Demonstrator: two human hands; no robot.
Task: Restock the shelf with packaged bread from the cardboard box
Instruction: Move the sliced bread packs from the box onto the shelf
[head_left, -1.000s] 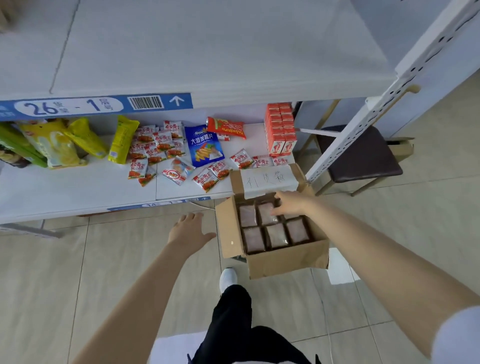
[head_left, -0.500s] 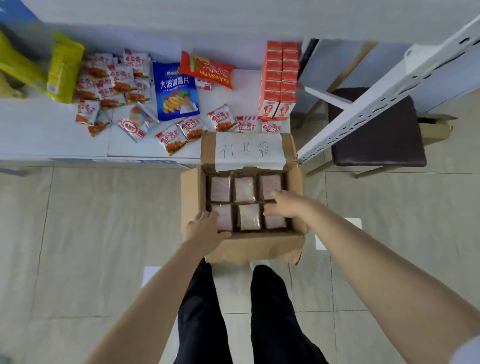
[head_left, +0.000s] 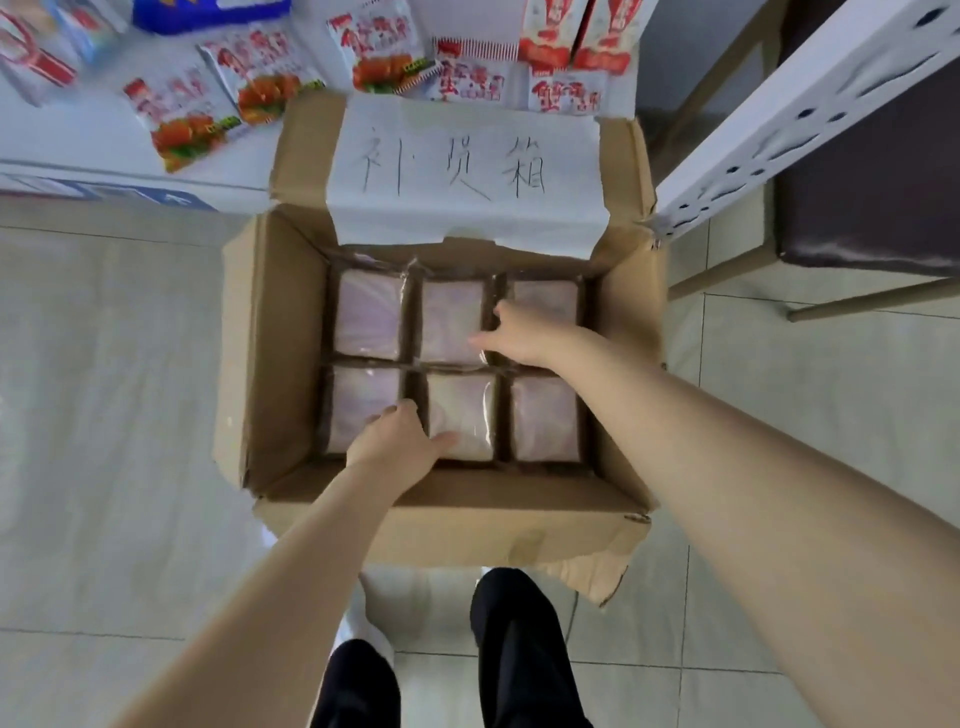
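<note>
Cardboard box (head_left: 270, 364) on floor, holding six bread packs, two rows of three.
Left hand (head_left: 397, 441) spreading loose over near-left pack (head_left: 358, 400) and near-middle pack (head_left: 462, 410), not yet gripping.
Right hand (head_left: 524, 332) resting uncurled across far-middle pack (head_left: 449, 322) and far-right pack (head_left: 550, 296).
Shelf (head_left: 78, 156) lying beyond box's far edge.

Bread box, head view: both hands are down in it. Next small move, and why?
Probably close the left hand on the near-left bread pack and lift. It already rests on that pack; the right hand lies open across the far row. All six packs sit in the cardboard box, none lifted yet.
</note>
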